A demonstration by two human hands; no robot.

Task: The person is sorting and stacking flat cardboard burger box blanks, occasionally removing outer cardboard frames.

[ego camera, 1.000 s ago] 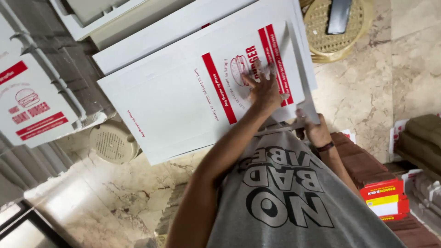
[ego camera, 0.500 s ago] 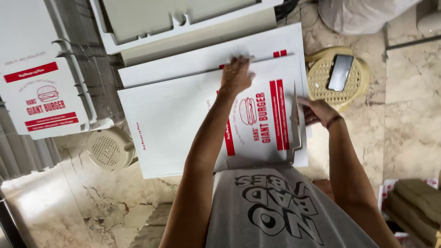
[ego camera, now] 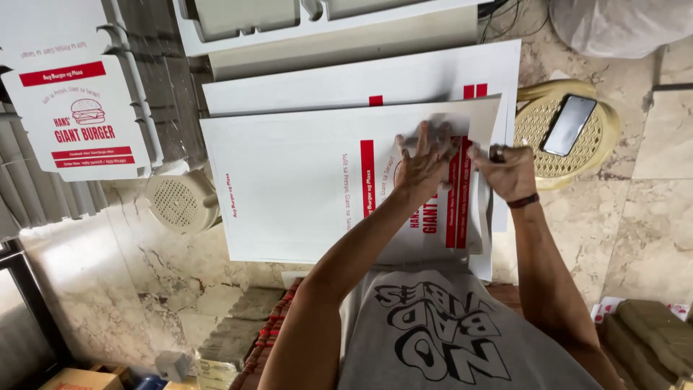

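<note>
Top flat box blank (ego camera: 303, 180), white card w/ red stripes, lies on a stack on the marble floor; left hand (ego camera: 426, 162) splayed flat on it, right hand (ego camera: 509, 173) pinching its right edge — prob. light, stiff-ish, creasable, best held at edges.

left hand (ego camera: 426, 160) flat on white printed cardboard sheet (ego camera: 303, 188) | right hand (ego camera: 509, 172) gripping its edge
</note>
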